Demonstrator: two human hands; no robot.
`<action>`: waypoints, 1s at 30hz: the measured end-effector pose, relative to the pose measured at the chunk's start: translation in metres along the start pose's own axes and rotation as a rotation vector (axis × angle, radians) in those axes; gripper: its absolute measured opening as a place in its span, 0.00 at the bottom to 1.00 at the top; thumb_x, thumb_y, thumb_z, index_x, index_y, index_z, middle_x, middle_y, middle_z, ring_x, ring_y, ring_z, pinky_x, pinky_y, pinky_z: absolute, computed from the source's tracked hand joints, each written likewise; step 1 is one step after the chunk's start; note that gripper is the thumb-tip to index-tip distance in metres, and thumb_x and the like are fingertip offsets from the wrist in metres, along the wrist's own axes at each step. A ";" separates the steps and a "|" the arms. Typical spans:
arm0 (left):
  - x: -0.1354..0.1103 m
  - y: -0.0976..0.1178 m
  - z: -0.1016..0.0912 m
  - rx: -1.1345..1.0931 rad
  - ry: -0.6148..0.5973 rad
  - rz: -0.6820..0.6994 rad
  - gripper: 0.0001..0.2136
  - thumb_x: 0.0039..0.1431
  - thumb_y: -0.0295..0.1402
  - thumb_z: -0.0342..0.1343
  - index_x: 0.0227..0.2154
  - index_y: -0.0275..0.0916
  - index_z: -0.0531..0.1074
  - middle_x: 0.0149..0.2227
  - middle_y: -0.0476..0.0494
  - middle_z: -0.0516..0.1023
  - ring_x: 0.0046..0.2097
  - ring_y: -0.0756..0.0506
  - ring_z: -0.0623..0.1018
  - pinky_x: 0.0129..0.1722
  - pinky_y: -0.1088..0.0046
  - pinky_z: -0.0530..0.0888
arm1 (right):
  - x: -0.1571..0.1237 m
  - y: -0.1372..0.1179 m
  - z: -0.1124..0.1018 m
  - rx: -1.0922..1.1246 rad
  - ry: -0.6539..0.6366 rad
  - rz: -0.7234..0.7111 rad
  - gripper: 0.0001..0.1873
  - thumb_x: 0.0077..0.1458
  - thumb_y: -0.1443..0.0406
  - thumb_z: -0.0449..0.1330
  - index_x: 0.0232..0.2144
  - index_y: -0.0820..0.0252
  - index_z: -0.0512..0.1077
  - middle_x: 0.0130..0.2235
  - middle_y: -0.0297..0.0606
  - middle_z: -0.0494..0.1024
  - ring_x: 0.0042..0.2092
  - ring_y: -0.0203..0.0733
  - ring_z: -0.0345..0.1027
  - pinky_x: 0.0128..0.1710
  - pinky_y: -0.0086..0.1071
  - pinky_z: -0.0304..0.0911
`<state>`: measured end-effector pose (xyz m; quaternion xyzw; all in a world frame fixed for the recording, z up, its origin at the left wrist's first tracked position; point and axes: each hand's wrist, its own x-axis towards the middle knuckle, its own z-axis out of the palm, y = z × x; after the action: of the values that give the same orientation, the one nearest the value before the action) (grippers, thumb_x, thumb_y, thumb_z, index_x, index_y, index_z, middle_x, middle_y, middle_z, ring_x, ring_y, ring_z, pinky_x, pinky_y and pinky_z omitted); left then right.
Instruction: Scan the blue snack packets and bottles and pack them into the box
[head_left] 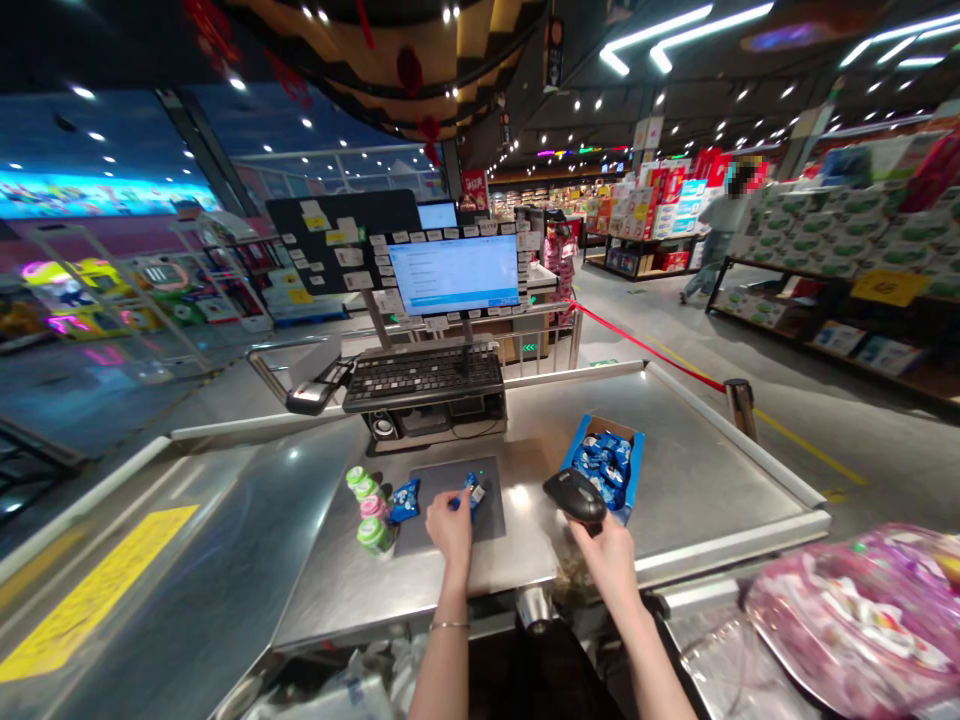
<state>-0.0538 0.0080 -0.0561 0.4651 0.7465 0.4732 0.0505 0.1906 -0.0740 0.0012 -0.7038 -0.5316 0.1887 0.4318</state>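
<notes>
On the dark pad (489, 522), the left hand (450, 527) pinches a blue packet (473, 492); the right hand (611, 562) grips the scanner (574, 495), best aimed squarely.

- mat (491, 520): plain dark grey
- packet (472, 492) on the mat: blue with white print
- scanner (574, 494) right of the mat: black
- box (636, 468) right of the mat: blue, its packets blue and white
- bottles (369, 508) left of the mat: green and pink tops
- keyboard (424, 375) behind the mat: black
- stripe (97, 590) far left of the mat: yellow
</notes>
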 end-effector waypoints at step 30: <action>-0.076 0.167 0.072 -0.078 -0.786 0.717 0.13 0.57 0.26 0.50 0.42 0.40 0.74 0.45 0.39 0.76 0.51 0.40 0.70 0.52 0.61 0.63 | 0.010 0.008 -0.037 0.480 0.379 0.199 0.27 0.44 0.48 0.62 0.34 0.67 0.77 0.25 0.43 0.80 0.33 0.50 0.74 0.31 0.36 0.68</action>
<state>0.1337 0.0189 0.0022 0.8311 0.4473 0.2780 0.1786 0.2262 -0.0802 0.0175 -0.6532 -0.3103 0.2155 0.6562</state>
